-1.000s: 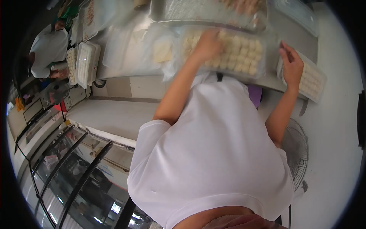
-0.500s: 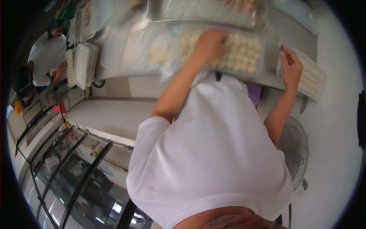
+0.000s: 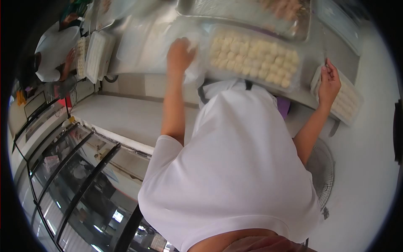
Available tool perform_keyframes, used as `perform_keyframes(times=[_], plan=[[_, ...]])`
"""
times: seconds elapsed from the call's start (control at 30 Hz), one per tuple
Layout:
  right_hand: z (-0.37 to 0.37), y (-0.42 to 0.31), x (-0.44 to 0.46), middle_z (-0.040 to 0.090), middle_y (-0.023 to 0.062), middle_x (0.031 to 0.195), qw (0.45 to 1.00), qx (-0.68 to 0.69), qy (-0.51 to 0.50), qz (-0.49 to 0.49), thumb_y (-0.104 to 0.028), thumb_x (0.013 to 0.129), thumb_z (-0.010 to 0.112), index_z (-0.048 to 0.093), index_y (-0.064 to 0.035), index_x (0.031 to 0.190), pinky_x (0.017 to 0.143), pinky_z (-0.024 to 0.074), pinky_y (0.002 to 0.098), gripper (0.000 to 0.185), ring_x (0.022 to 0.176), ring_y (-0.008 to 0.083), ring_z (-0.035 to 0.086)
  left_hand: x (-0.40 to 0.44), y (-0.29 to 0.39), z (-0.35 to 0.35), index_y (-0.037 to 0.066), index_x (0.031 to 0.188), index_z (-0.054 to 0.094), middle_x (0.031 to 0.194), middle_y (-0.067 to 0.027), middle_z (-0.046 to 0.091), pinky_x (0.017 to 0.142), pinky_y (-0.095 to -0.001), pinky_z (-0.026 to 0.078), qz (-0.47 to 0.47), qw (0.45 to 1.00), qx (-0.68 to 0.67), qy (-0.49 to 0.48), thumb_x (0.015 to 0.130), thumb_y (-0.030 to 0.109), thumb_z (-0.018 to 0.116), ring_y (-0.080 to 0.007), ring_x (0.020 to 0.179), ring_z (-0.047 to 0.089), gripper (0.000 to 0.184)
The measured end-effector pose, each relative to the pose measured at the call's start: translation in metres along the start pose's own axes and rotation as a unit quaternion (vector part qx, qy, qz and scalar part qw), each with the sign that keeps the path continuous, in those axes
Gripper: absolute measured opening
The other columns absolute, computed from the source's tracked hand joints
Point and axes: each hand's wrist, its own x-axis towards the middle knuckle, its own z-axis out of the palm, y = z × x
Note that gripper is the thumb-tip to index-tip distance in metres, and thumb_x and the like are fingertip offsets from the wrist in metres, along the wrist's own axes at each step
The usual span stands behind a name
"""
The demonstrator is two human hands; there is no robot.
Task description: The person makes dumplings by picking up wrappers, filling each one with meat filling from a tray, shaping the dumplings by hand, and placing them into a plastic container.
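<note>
My left hand (image 3: 180,54) is curled down over the pale square sheets on clear plastic, which it now mostly covers; what its fingertips grip is hidden. To the right of it, a clear plastic tray (image 3: 296,84) holds rows of pale round dumplings (image 3: 252,56). My right hand (image 3: 329,86) is raised at the right, its fingers pinched on a thin stick-like tool (image 3: 325,44) pointing away from me. Under that hand lies a second, white tray (image 3: 346,98) of pale pieces in rows.
A large metal tray (image 3: 243,19) with a pinkish filling stands at the back. Stacked plastic trays (image 3: 98,56) sit at the left, where another person (image 3: 56,46) works. A fan (image 3: 321,172) is at my right side, beside the wall.
My left hand has moved left from above the dumpling tray onto the sheets. My right hand stays near the white tray, and the thin tool now shows above its fingers.
</note>
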Motion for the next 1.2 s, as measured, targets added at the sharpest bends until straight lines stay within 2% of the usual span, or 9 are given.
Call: perform_keyframes(times=[0.17,0.37,0.63,0.7,0.8,0.87,1.0,1.07,1.2], plan=[[0.016,-0.012,0.005,0.066,0.0074,0.113,0.999,-0.007,-0.035,-0.026,-0.007,0.095,0.063,0.062,0.0008,0.125,0.091,0.0470,0.0245,0.031,0.098,0.0102,0.060,-0.018,-0.029,0.010,0.004,0.087,0.062,0.089,-0.0105,0.061,0.072,-0.0418,0.051,-0.019,0.999,0.034,-0.014,0.068,0.015,0.083,-0.0324,0.084,0.062,0.031],[0.025,-0.018,0.005,0.066,0.0084,0.112,0.998,0.002,-0.059,-0.036,-0.010,0.095,0.064,0.062,0.0010,0.126,0.092,0.0465,0.0252,0.033,0.099,0.0111,0.060,-0.031,-0.030,0.007,0.004,0.086,0.064,0.089,-0.0079,0.061,0.072,-0.0405,0.051,0.026,0.999,0.011,-0.038,0.072,0.015,0.082,-0.0308,0.083,0.063,0.026],[0.026,-0.010,0.004,0.066,0.0071,0.110,0.996,0.010,-0.081,-0.045,-0.009,0.095,0.063,0.061,0.0007,0.127,0.091,0.0462,0.0243,0.033,0.095,0.0096,0.059,-0.019,-0.059,0.015,-0.001,0.087,0.067,0.085,-0.0120,0.066,0.074,-0.0352,0.052,-0.004,0.993,-0.089,-0.083,0.078,0.011,0.076,-0.0273,0.079,0.065,0.017],[0.025,-0.010,0.004,0.066,0.0063,0.114,0.995,0.022,-0.091,-0.037,-0.008,0.095,0.064,0.060,0.0014,0.129,0.093,0.0450,0.0226,0.035,0.103,0.0089,0.059,-0.015,-0.062,0.011,-0.002,0.087,0.068,0.083,-0.0127,0.066,0.074,-0.0348,0.052,-0.016,0.988,-0.112,-0.103,0.078,0.010,0.075,-0.0276,0.078,0.065,0.017],[0.024,-0.007,0.004,0.066,0.0063,0.115,0.994,0.021,-0.101,-0.027,-0.008,0.095,0.064,0.060,0.0008,0.129,0.094,0.0448,0.0230,0.035,0.103,0.0091,0.059,-0.010,-0.059,0.003,0.002,0.094,0.069,0.092,-0.0126,0.066,0.080,-0.0366,0.052,0.005,0.991,-0.078,-0.107,0.079,0.012,0.075,-0.0301,0.087,0.064,0.020],[0.024,-0.006,0.003,0.066,0.0064,0.115,0.994,0.016,-0.103,-0.025,-0.008,0.095,0.064,0.060,0.0006,0.128,0.094,0.0448,0.0233,0.035,0.103,0.0093,0.060,-0.007,-0.049,-0.004,0.008,0.104,0.068,0.105,-0.0120,0.063,0.086,-0.0393,0.050,0.033,0.999,0.027,-0.017,0.080,0.014,0.074,-0.0321,0.098,0.061,0.025],[0.027,-0.005,0.003,0.067,0.0057,0.115,0.993,0.008,-0.112,-0.024,-0.009,0.095,0.064,0.061,-0.0004,0.128,0.094,0.0448,0.0239,0.034,0.101,0.0094,0.060,0.018,-0.070,0.008,0.012,0.110,0.066,0.113,-0.0117,0.060,0.090,-0.0414,0.048,0.084,0.996,0.021,0.030,0.081,0.015,0.073,-0.0334,0.105,0.057,0.030],[0.030,-0.006,0.002,0.067,0.0058,0.115,0.993,0.015,-0.113,-0.036,-0.010,0.095,0.064,0.061,-0.0004,0.128,0.094,0.0449,0.0241,0.034,0.101,0.0098,0.060,0.039,-0.081,0.013,0.010,0.105,0.068,0.107,-0.0122,0.060,0.088,-0.0415,0.049,0.213,0.976,0.032,-0.024,0.082,0.016,0.071,-0.0338,0.104,0.057,0.023],[0.028,-0.004,0.000,0.066,0.0069,0.118,0.993,0.025,-0.108,-0.042,-0.010,0.095,0.064,0.062,-0.0004,0.127,0.094,0.0451,0.0250,0.034,0.103,0.0109,0.060,0.076,-0.112,0.038,0.008,0.099,0.069,0.101,-0.0124,0.061,0.086,-0.0422,0.050,0.114,0.985,-0.016,-0.128,0.084,0.018,0.070,-0.0337,0.101,0.059,0.018]])
